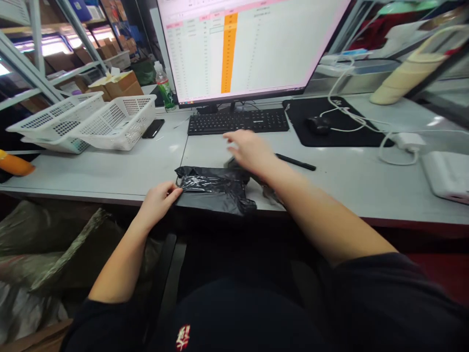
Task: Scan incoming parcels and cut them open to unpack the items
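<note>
A black plastic bag [214, 188] lies crumpled at the near edge of the grey desk [110, 171]. My left hand [159, 199] pinches the bag's left end, fingers closed on the plastic. My right hand [249, 150] hovers over the bag's far side, blurred by motion, palm down. Its fingers are smeared and I cannot make out whether they hold anything. A dark small object shows just under that hand, too unclear to name.
A black keyboard [238, 121] and a monitor [252, 44] with a spreadsheet stand behind the bag. A black pen [296, 162] lies to the right, a mouse [318, 125] on a black mat [351, 137]. White baskets [110, 122] and a phone [153, 128] sit at left.
</note>
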A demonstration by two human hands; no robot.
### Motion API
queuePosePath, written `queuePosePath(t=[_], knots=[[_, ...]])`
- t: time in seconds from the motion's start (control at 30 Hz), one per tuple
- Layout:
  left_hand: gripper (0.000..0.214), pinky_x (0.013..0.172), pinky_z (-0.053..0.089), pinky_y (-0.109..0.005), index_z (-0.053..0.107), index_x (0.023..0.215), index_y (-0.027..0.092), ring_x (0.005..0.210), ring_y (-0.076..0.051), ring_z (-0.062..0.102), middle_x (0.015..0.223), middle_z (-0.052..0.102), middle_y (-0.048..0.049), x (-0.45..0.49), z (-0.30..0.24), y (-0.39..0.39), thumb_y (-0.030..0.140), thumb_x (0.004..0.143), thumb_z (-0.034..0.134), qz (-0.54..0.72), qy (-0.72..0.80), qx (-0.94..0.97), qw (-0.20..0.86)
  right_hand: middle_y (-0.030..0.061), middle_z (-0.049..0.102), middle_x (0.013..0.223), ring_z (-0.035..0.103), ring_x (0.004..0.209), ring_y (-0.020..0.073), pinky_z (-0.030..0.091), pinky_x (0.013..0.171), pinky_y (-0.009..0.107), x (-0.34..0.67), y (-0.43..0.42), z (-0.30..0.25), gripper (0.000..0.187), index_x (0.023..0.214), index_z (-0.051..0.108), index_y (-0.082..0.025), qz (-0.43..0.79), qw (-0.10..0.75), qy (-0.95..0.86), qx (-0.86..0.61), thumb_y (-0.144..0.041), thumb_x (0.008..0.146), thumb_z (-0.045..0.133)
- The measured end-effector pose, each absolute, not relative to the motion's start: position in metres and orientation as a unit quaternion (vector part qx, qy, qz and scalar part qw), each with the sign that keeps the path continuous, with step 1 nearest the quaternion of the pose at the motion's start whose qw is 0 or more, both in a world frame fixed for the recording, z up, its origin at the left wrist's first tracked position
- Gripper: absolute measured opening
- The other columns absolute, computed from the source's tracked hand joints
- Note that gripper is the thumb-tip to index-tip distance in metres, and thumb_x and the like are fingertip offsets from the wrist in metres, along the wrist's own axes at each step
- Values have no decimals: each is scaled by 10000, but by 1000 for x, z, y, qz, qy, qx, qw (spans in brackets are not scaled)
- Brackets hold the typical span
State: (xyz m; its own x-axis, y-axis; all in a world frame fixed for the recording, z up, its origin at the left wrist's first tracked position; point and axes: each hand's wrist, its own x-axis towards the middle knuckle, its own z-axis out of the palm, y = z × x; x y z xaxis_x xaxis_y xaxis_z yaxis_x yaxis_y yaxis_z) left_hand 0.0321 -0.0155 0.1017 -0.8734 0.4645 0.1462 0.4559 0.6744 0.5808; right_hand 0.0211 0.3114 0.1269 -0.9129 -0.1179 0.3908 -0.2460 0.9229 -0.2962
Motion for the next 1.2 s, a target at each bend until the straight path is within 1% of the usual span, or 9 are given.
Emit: queuePosePath(t=[0.03,0.1,0.2,0.27,0.47,0.57,0.63,0.8,1.2], knots=[[312,668,366,-292,561,769,211,695,-171,527,748,598,-1,31,99,-18,443,974,526,303,922,242,-9,176,668,1318,601,1150,249,461,919,366,23,340,121,475,1408,594,-151,89,200,-975,36,-152,937,532],[308,688,363,-301,552,786,218,728,-185,546,792,617,-14,28,96,-20,452,981,507,276,931,238,-29,239,718,1147,641,991,291,478,808,401,34,395,105,460,1332,642,-73,39,170,-984,-37,-146,878,611],[294,659,337,-302,522,770,228,720,-194,545,776,619,-17,23,99,-17,434,979,513,240,939,245,-25,151,715,821,624,744,254,454,670,380,57,444,80,242,1098,741,-145,10,137,-988,-72,-195,886,634],[283,625,311,-305,506,765,233,691,-197,534,753,614,-19,20,102,-12,416,981,515,221,945,237,-32,121,698,811,639,740,262,459,659,384,66,450,71,184,1023,751,-216,11,151,-985,-80,-226,912,605],[242,606,290,-307,543,844,246,673,-211,542,770,638,-24,20,99,-1,433,991,498,210,958,193,-35,146,737,1118,675,998,289,498,785,392,56,376,109,338,1223,738,-209,87,231,-969,3,-313,998,508],[270,634,319,-305,495,807,241,711,-211,551,767,615,-16,19,95,-1,427,1002,479,232,948,216,-16,43,765,1095,668,914,213,421,693,312,54,312,132,325,1298,708,-327,64,180,-969,156,-312,1018,545],[276,672,354,-311,457,773,234,767,-216,560,783,599,-29,19,92,0,363,1017,444,241,939,239,-46,31,768,1051,638,850,191,344,655,305,55,276,141,376,1333,681,-323,14,165,-950,264,-194,1021,513],[214,803,447,-334,510,842,219,880,-221,580,922,612,-72,24,88,2,279,1026,419,271,914,277,-124,74,730,962,544,846,200,271,692,339,57,230,143,288,1144,728,-195,-59,219,-892,392,-119,1028,476],[229,787,442,-332,538,914,208,900,-219,593,988,632,-87,47,108,1,295,1052,376,271,911,275,-147,94,644,793,442,734,221,146,642,369,74,219,164,315,922,697,-164,-140,250,-890,354,-45,989,414]])
